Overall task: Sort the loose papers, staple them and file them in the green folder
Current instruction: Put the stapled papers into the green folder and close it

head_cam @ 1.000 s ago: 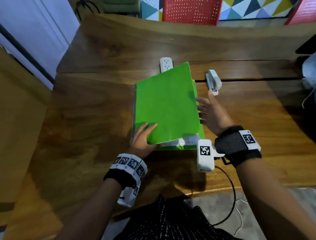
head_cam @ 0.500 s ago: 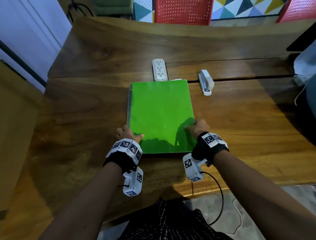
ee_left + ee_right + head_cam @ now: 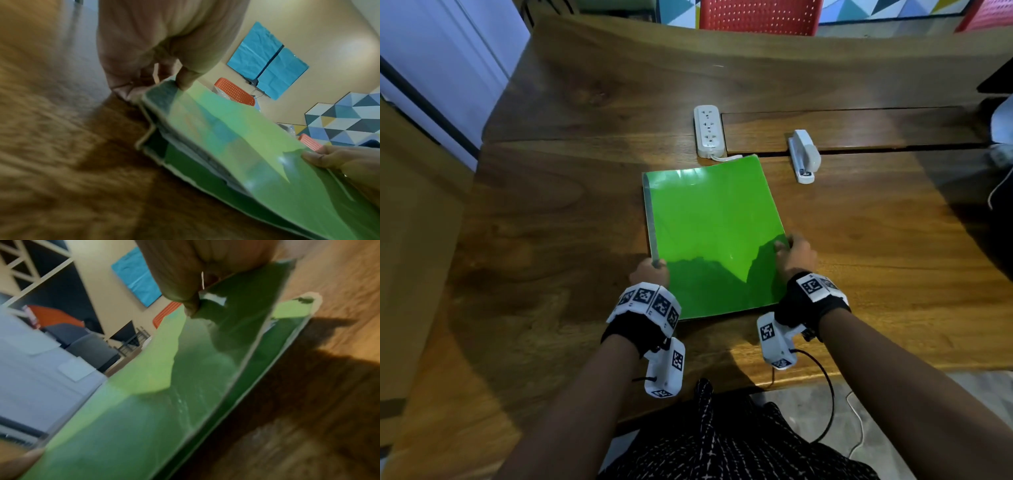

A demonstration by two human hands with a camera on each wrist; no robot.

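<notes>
Head view | green folder (image 3: 709, 219) light, bendy, slick (glossy cover) | left hand (image 3: 650, 274) pinches spine edge, right hand (image 3: 796, 255) pinches open edge | I'd grip spine

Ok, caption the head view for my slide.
Both hands, left and right, grip the closed green folder on the wooden table.

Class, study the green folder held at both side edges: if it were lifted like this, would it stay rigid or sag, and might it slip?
The green folder probably flexes: its far edge already curls up. Its glossy cover reflects light, so it may be slippery. The left hand and right hand pinch opposite edges, which should steady it.
</notes>
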